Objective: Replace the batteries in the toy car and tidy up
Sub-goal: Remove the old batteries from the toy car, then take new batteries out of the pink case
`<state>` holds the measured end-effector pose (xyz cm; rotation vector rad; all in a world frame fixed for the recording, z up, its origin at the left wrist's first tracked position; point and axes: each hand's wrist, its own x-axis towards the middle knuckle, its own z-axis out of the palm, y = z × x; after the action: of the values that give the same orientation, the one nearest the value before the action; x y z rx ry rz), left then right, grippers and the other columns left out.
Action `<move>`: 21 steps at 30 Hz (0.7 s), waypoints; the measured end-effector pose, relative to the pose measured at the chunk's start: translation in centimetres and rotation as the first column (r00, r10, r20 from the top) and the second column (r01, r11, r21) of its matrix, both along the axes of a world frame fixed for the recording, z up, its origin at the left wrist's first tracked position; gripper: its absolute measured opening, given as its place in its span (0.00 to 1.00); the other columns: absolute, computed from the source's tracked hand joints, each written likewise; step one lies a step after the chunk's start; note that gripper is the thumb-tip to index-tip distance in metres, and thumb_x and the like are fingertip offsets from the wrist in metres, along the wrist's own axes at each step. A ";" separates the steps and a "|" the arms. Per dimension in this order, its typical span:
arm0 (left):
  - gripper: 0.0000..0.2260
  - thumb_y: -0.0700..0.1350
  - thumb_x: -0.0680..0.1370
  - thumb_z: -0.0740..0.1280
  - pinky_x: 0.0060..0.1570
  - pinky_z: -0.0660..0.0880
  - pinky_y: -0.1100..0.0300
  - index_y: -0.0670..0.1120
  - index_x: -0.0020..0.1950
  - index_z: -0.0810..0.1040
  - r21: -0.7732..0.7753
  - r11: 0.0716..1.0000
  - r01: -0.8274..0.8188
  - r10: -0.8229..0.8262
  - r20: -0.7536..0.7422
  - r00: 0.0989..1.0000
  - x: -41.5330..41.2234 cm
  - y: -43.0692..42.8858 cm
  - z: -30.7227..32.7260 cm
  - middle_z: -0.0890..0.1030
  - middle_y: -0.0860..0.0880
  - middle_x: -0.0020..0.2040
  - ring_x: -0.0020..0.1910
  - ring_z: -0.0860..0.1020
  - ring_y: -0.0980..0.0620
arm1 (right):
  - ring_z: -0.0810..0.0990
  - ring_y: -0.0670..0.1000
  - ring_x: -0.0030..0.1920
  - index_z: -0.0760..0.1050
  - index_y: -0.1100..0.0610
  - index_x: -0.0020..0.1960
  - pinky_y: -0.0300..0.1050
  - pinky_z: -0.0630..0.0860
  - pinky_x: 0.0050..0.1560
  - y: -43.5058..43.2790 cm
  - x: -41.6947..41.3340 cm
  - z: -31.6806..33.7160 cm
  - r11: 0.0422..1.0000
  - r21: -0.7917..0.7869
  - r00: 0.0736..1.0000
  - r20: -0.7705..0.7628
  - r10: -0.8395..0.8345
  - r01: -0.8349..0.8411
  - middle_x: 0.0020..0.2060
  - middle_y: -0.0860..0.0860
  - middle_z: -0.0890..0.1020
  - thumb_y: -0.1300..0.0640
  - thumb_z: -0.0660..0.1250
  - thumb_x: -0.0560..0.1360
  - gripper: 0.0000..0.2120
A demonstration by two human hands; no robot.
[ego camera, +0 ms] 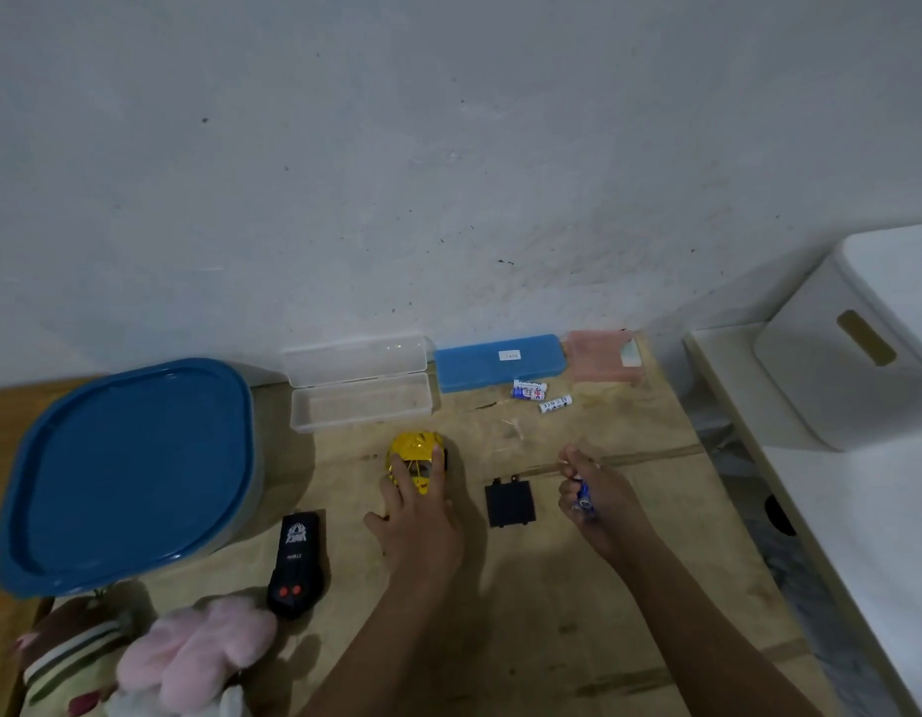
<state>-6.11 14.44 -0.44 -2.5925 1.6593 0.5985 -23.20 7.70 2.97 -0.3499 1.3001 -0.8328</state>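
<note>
Cardboard floor (552,587) — clear box (360,403) empty

A cardboard-covered worktop (526,587) carried a yellow toy car (416,460), black battery cover (509,503), remote (296,564), two batteries (539,396), clear case (360,401) and blue case (497,360).

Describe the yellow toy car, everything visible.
The yellow toy car is small with a shiny, metallic-looking body and dark window openings. It sits roof-up on the tan work surface, just in front of the open clear plastic case. The left hand rests on it, fingers spread over the roof. Its underside is hidden.
</note>
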 end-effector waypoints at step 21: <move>0.27 0.51 0.76 0.67 0.68 0.61 0.63 0.53 0.73 0.61 -0.193 0.932 0.308 -0.363 -0.446 0.818 -11.2 -21.9 0.9 0.65 0.54 0.73 0.70 0.66 0.53 | 0.80 0.54 0.52 0.65 0.58 0.68 0.46 0.74 0.54 -17.9 -9.3 -2.8 0.279 0.310 -0.321 -0.947 0.006 -0.909 0.55 0.55 0.79 0.55 0.58 0.79 0.19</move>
<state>-17.30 -7.41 0.44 -2.2358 2.2830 1.2218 -32.55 -10.18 0.20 -2.5359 1.5626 0.2030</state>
